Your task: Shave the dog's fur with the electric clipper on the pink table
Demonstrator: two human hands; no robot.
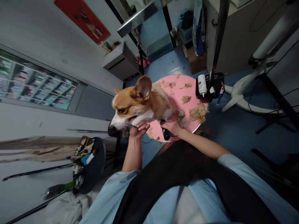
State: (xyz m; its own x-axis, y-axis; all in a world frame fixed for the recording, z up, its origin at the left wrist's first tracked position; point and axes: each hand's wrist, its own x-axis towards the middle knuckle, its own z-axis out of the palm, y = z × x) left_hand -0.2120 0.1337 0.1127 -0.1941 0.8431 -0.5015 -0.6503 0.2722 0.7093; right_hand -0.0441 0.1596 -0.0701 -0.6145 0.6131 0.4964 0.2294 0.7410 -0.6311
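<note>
A tan and white corgi-like dog [137,102] is on a round pink table [174,96], its head turned to the left. My left hand [139,129] is closed at the white fur just below the dog's jaw. Whether it grips the chin or a raised foreleg, I cannot tell. My right hand [171,127] is wrapped round black hair clippers [166,133], whose upper end is against the dog's chest or side. Clumps of cut tan fur [198,112] lie about the tabletop, the largest near its right edge.
A black tray [216,82] at the table's right edge holds a white bottle [202,84] and tools. A dark post rises beside it. Behind stands a white stand [240,87] with cables. On the left is a dark round stool [93,168] with small items; a grey cabinet [122,60] stands behind.
</note>
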